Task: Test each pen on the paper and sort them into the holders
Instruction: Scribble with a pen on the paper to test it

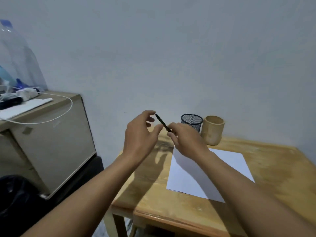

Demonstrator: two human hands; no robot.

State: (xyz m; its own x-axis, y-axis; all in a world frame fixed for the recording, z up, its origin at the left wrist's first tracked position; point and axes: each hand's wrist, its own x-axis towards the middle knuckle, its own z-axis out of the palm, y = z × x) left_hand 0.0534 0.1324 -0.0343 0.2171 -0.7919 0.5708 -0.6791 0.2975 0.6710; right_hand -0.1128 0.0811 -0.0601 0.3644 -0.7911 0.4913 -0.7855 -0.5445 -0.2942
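While it was held in the air over the far left of the light wooden table (pixel 273 177), the slim black pen (pixel 162 123) slanted up and left, its lower end pinched in the right hand (pixel 186 137). Step looked like uncapping or clicking before a test stroke. White paper sheet (pixel 222 168) lay near-right, no marks seen. To do it well: keep the right pinch firm, take the top squarely, pull along the barrel. Left hand (pixel 138 135) hovered at the pen's top, fingers loosely curved, grasping nothing; contact unclear. Both forearms reached forward, off the table. Black wire-mesh cup (pixel 191 121) and tan bamboo cup (pixel 212 130) stood far right, no pens sticking out.
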